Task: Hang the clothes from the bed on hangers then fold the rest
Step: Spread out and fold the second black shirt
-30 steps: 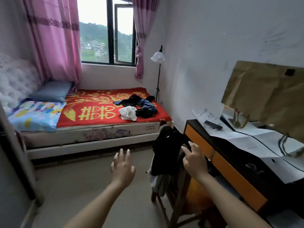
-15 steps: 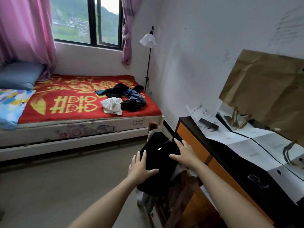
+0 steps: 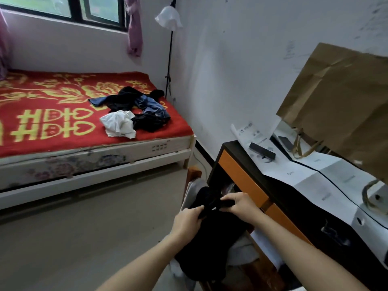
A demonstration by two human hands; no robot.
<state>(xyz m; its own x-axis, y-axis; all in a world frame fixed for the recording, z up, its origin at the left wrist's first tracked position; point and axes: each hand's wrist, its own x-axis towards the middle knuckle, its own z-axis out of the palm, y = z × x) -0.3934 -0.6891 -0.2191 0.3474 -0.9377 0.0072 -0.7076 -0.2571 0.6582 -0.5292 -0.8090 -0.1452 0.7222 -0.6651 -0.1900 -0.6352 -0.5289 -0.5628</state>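
At six o'clock our left hand point(image 3: 186, 221) and right hand point(image 3: 241, 203), flat before, now grip the black garment point(image 3: 205, 248); bed pile point(image 3: 136, 110) waits.

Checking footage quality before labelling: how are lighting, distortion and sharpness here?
Head view: soft daylight from the window, no harsh shadows; wide-angle bends the bed rail and desk edge; the black garment gripped by the left hand and right hand is so dark its folds barely read; slightly soft.
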